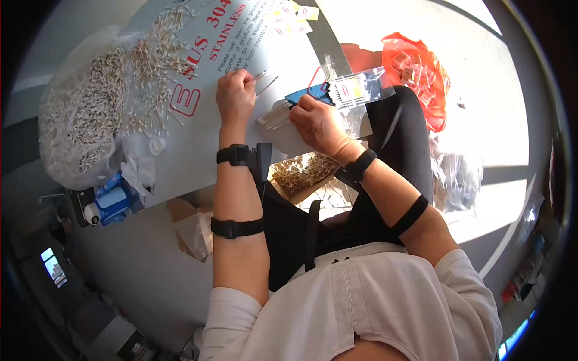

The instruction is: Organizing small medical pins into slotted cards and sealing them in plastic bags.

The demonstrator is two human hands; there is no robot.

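Countless white cotton swabs are filling a large clear plastic bag (90, 120) at the far left of the grey tabletop (195, 147), and beside it a loose heap of swabs (159, 66) is spreading across the surface. Below these, a blue-and-white container (114, 201) is lying at the table's edge, with a small white cap (156, 145) sitting nearby. Moving right, I am seeing the left hand (236, 96) hovering over the printed sheet or just touching it, which I cannot tell; its grip is narrow, thumb and fingers pinching one pale swab (261, 75), whose free end is pointing out to the right of the fingertips. Next, a small bundle of swabs (274, 117) is lying between the two hands, fanning out toward the left with its right ends disappearing under the right hand (318, 123). Yellow-and-white cards (293, 19) are lying well apart from the hands at the far edge, while an open cardboard box (304, 174) full of swabs is sitting below the near edge. The right hand is curling its fingers beside a blue strip (296, 95); whether it is gripping the bundle or only covering it, I cannot tell. Just beyond its knuckles, a clear pouch (355, 89) is lying with a yellow label inside, and farther right an orange-red bag (415, 75) is holding small clear-and-red pieces.
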